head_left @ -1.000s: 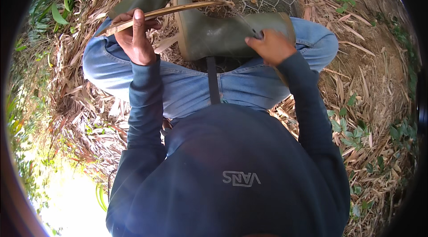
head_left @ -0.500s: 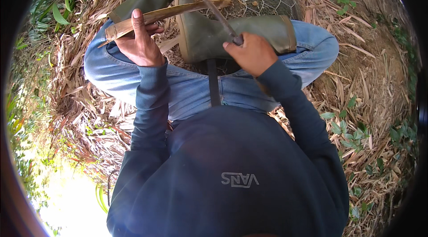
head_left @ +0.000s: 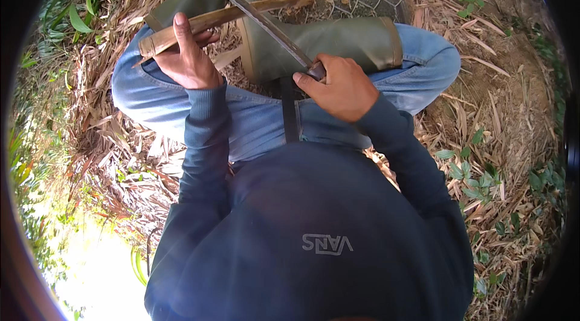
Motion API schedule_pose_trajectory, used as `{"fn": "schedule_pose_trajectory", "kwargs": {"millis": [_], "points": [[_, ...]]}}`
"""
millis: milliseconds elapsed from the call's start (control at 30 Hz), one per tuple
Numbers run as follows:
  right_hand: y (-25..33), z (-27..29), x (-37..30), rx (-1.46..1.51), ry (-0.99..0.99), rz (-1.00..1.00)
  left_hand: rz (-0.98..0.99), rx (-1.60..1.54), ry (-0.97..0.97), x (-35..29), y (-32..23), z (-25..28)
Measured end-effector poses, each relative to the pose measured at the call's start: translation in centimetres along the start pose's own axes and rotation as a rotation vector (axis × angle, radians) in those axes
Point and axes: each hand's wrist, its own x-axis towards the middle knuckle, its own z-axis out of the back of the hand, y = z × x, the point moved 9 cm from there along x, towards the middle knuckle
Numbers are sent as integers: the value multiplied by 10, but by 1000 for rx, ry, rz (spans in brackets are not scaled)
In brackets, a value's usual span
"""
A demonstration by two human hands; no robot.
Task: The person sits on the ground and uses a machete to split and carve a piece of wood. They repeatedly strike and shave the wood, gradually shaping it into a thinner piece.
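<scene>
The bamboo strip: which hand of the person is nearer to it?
Left. The left hand holds the bamboo strip near its wider end; the right hand is apart from it, nearer the body, gripping the knife.

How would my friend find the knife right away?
Find the green boots up top. Below the nearer boot, the right hand holds the knife. Its blade slants up and left, narrower and greyer than the tan wooden strip it crosses in view.

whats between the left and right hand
In the head view, a dry leaf, the sole end of the nearer green boot and a dark strap lie between left hand and right hand.
</scene>
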Motion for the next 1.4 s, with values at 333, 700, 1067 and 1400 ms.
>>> {"fn": "schedule_pose_trajectory", "kwargs": {"millis": [333, 700, 1067, 1400], "points": [[3, 9, 12, -85, -52, 62, -15, -3, 3, -1, 1, 2], [-35, -1, 18, 167, 203, -406, -6, 31, -2, -4, 1, 5], [-16, 10, 12, 83, 115, -199, -51, 35, 27, -4, -14, -10], [-27, 14, 9, 2, 84, -155, -75, 61, 24, 0, -12, -11]]}}
